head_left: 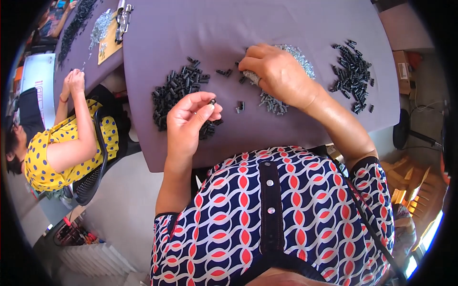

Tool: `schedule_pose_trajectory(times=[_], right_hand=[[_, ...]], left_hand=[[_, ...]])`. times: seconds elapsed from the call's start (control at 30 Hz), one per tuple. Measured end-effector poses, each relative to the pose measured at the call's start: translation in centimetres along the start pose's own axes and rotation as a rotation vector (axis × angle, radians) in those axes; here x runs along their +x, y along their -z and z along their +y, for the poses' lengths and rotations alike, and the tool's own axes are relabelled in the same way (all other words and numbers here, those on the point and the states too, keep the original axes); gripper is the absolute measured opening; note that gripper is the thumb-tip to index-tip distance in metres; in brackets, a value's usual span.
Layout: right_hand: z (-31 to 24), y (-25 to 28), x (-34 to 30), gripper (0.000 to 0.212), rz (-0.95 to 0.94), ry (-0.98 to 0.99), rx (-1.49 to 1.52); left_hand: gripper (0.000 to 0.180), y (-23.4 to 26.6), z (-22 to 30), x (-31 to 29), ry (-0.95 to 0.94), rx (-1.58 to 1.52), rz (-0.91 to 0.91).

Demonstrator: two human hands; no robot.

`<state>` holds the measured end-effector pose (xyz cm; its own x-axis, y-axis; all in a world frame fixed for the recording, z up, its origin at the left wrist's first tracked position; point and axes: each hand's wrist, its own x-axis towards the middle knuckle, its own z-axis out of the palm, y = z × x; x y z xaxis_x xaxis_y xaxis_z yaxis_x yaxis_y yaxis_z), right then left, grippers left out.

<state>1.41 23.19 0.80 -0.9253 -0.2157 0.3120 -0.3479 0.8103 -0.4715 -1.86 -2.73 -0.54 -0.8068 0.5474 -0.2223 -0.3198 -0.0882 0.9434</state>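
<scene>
My left hand point(191, 114) is raised over the near edge of a pile of black plastic tubes point(179, 88). Thumb and fingertips pinch one small black tube point(213, 101), its end pointing up. My right hand point(279, 71) lies over a heap of small silvery springs point(298, 57), its fingers curled down at the heap's left side. The fingertips are partly hidden, so what they grip cannot be made out. Between the hands lie a few loose black pieces point(223, 73) and a small black piece with a silvery part point(240, 107).
Another pile of black pieces point(353, 74) is at the right of the grey cloth-covered table point(229, 28). To the left, a person in a yellow dotted top point(71, 143) works with both hands at an adjoining table. A yellow board point(110, 43) with a metal clip lies there.
</scene>
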Motion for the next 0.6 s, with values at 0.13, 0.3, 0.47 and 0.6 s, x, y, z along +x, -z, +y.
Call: schedule_pose_trajectory(times=[0.13,0.3,0.47,0.6], right_hand=[[-0.3,0.0,0.4,0.035,-0.045,0.022,-0.023],[-2.5,-0.4,-0.8,0.028,-0.177,0.077,0.150],[-3.8,-2.6,-1.5,0.030,-0.172,0.127,0.147],[-5.0,-4.7,-0.6,0.028,-0.184,0.213,0.157]], left_hand=[[0.016,0.4,0.3,-0.2,-0.028,0.011,0.014],[0.014,0.9,0.5,-0.2,-0.047,0.009,0.055],[0.014,1.7,1.0,-0.1,-0.095,0.008,0.102],[0.014,1.9,1.1,-0.3,-0.114,-0.012,0.120]])
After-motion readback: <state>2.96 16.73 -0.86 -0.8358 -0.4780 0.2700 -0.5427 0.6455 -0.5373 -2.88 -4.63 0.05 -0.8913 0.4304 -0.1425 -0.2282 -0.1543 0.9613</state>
